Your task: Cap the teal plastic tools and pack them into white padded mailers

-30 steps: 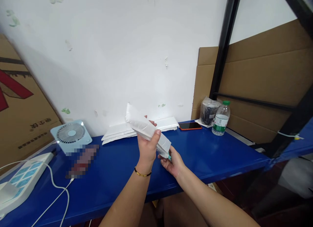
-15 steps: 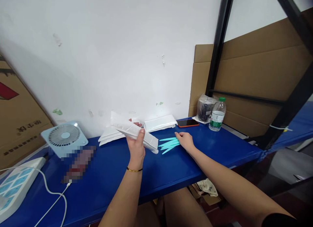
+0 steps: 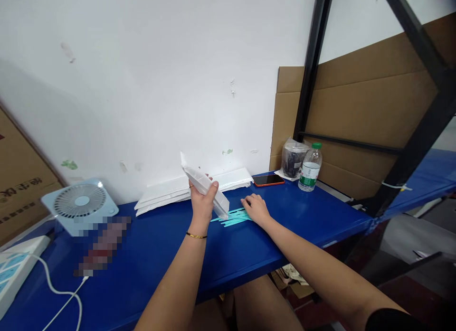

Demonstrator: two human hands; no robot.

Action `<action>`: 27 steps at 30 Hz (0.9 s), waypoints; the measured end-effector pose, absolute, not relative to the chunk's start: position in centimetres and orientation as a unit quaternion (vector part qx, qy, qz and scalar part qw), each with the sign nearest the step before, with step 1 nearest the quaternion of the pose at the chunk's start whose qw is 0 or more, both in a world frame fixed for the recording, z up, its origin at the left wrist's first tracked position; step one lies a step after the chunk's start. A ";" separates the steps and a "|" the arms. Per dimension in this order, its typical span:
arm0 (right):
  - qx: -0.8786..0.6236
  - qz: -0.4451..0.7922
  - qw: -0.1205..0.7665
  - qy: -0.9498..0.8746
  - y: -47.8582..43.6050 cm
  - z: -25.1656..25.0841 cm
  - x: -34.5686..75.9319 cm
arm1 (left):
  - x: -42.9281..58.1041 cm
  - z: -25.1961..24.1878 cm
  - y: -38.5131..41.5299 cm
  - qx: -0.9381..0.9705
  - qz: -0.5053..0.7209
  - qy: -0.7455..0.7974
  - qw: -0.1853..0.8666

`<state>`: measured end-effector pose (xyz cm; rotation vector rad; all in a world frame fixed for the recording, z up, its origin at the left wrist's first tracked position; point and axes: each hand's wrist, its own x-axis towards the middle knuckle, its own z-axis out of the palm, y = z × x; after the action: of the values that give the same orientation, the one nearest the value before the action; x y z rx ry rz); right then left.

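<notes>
My left hand point(image 3: 202, 205) is closed round a long white plastic packet point(image 3: 206, 188), thumb on top. The packet slants, its upper end toward the wall and its lower end just over a bunch of thin turquoise plastic sticks point(image 3: 235, 218). These lie slightly fanned on the blue table, their left ends partly behind the packet. With curled fingers, my right hand point(image 3: 256, 209) is closed at the right ends of the sticks, which it partly hides. Behind my left hand, a stack of flat white packets point(image 3: 162, 195) lies along the wall.
A phone with an orange edge point(image 3: 269, 180), a bagged dark cup point(image 3: 292, 160) and a green-capped bottle point(image 3: 310, 169) stand or lie at the back right. To the left are a blue fan point(image 3: 81, 203), a blurred-out item with a cable, and a power strip point(image 3: 24, 269).
The packet in my left hand has tipped steeper and moved slightly right, over the sticks. My right hand has shifted left with the sticks, which are bunched closer together. The view has turned slightly.
</notes>
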<state>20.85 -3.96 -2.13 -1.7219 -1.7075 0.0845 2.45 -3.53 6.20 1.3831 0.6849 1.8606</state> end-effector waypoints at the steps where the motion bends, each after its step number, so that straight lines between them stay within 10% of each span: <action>1: -0.650 0.021 0.354 -0.672 -4.3 -1.9 20.8 | 2.2 6.5 -3.4 0.524 0.727 0.254 0.365; 27: -0.464 -0.084 0.248 -0.847 -4.6 -0.8 14.9 | -4.1 6.1 -2.3 0.304 0.776 0.182 0.522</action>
<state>14.88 -4.58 -0.83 -1.2635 -2.3074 -0.2278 -4.15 -2.32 6.06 0.7281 0.4367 1.8587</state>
